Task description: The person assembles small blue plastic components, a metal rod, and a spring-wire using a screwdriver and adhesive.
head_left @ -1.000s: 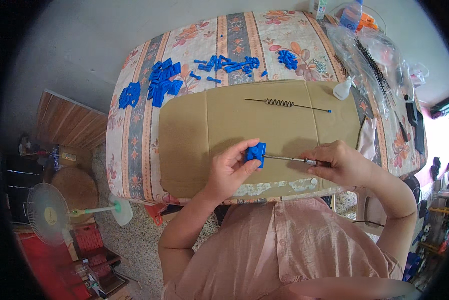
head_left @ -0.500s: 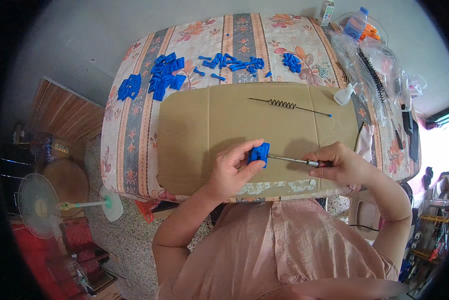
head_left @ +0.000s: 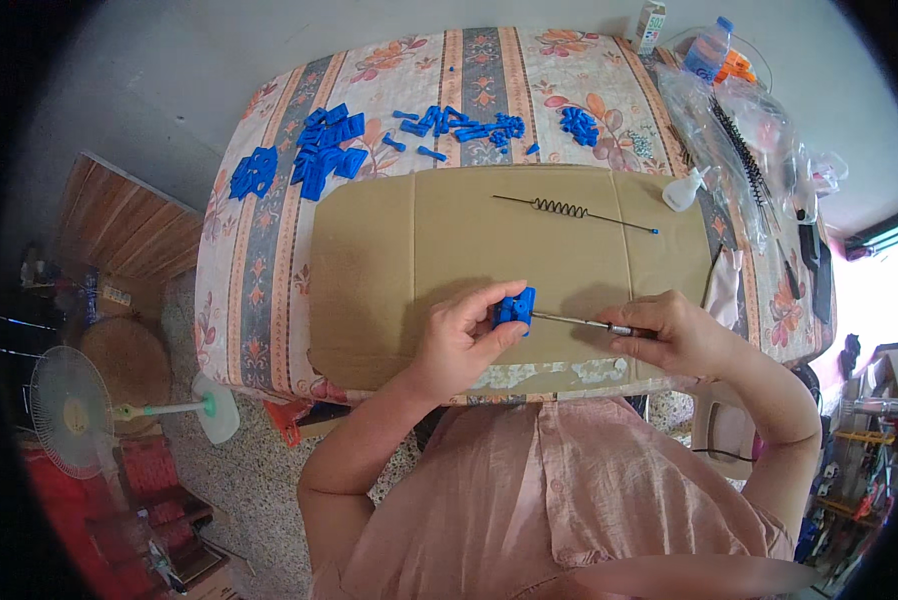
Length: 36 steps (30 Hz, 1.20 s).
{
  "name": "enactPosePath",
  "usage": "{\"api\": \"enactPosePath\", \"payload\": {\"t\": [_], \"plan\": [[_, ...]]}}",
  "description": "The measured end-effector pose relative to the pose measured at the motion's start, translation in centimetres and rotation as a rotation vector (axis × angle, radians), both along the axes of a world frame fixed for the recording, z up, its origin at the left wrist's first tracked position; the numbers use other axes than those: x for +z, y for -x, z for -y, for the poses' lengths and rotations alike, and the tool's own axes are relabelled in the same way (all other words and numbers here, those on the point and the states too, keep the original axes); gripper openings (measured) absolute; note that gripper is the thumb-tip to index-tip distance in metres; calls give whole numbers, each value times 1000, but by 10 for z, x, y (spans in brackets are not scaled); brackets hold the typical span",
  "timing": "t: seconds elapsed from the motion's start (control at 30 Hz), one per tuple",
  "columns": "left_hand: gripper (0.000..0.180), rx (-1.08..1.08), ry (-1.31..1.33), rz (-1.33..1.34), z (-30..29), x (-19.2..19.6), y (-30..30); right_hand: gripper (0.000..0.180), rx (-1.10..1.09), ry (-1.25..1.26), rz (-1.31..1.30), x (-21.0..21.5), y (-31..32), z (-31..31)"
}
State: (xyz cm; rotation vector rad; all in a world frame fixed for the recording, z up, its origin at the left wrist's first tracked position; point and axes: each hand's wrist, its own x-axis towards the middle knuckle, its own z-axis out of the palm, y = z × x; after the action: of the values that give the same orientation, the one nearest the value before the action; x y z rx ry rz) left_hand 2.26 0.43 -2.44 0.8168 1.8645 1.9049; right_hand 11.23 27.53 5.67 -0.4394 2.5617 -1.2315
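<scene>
Between the thumb and fingers of my left hand [head_left: 461, 340] is a small blue plastic block [head_left: 515, 310], held above the cardboard sheet [head_left: 369, 260]. My right hand [head_left: 674, 335] is closed around the dark handle of a screwdriver [head_left: 569, 320]. Its metal shaft points left, and the tip meets the right side of the block; how deep it goes in I cannot tell. Farther back on the cardboard lies a dark coiled spring wire [head_left: 561, 208] with long straight ends and a small blue tip on the right.
Blue plastic parts lie in piles along the far side of the table: flat pieces [head_left: 324, 150], small rods [head_left: 459, 124] and little pieces [head_left: 579, 127]. A white squeeze bottle [head_left: 683, 190] stands at the cardboard's right corner. Beyond it are plastic bags [head_left: 704, 110] and a water bottle [head_left: 708, 50].
The whole view has shifted slightly. Both hands keep their hold, with the screwdriver tip still at the block; the block looks slightly turned.
</scene>
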Motion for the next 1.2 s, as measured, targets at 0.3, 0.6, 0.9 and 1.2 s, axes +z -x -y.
{"api": "enactPosePath", "payload": {"t": [0.3,0.6,0.9,1.2], "plan": [[38,-12,12,5,-4,5,1,32,5,46,70,-3,6,-8],[24,-54,-54,91,0,-3,1,31,-2,40,82,-3,8,-10],[21,-65,-49,225,-2,8,6,38,24,-199,-68,13,6,-4],[24,-1,-126,283,3,4,15,35,-101,-321,-247,-6,-7,-15]]}}
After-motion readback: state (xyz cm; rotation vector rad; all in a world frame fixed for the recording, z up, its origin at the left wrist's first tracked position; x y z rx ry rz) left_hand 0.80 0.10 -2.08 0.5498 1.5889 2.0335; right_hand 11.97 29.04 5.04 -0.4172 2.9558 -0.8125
